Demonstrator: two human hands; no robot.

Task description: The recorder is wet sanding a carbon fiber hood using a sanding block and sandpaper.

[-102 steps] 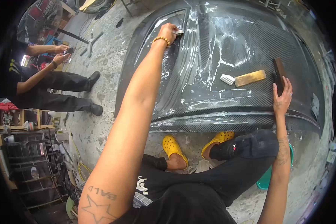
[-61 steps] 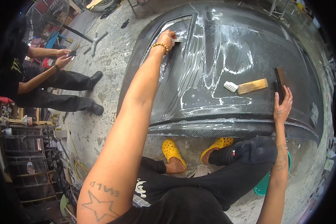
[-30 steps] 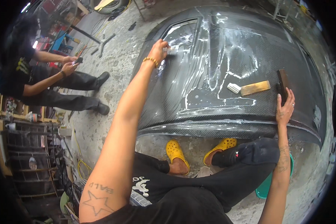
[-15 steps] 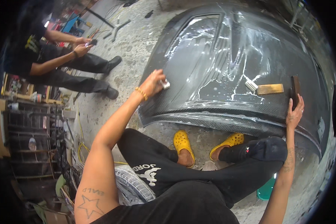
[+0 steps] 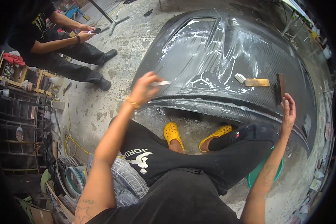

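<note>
Drew the left hand (image 5: 148, 89) back from the far framed recess (image 5: 193, 34) to the near left corner since the earliest frame; blurred now, with fingers closed around a flat, pale rectangular block (image 5: 161, 83). Poised over the wet-looking, black carbon-weave car hood (image 5: 267, 54); cannot tell whether touching or just above. Could scratch the hood by bearing down on one edge, or lose the block through wet fingers. Below the near edge, see yellow perforated clogs (image 5: 171, 131). Farther right on the hood, find a white ridged block (image 5: 240, 77) just beside a tan rectangular wooden block (image 5: 257, 82); could slide on the wet surface if knocked. Next, see a long, dark brown block (image 5: 280, 86), with the right hand (image 5: 288, 112) at its near end, fingers partly bent; cannot tell whether gripping. Could shove it by leaning there.
</note>
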